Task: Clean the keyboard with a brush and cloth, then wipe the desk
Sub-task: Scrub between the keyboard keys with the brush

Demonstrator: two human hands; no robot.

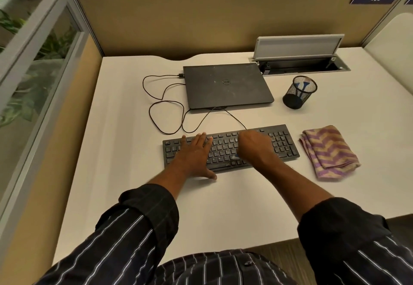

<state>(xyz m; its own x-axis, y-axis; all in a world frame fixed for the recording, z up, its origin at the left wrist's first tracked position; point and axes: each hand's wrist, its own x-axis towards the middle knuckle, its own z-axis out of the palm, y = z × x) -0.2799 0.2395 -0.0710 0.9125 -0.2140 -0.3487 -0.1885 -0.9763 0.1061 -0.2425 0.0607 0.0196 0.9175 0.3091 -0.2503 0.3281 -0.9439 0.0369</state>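
Brushing step, I judge: my left hand [194, 153] lies flat on the keyboard [283, 144], mid-frame; my right hand [254, 148] curls round a blurred brush [234, 157]. Next comes the cloth [328, 150], right.

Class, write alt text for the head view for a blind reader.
A person's left hand lies flat on a black keyboard; the right hand, blurred, is over its middle keys. A folded striped cloth lies to its right, a closed laptop behind.

Desk [134, 173] bears keyboard [283, 144], closed laptop [225, 85], folded cloth [328, 153], mesh cup [298, 97], perhaps with brushes [305, 83].
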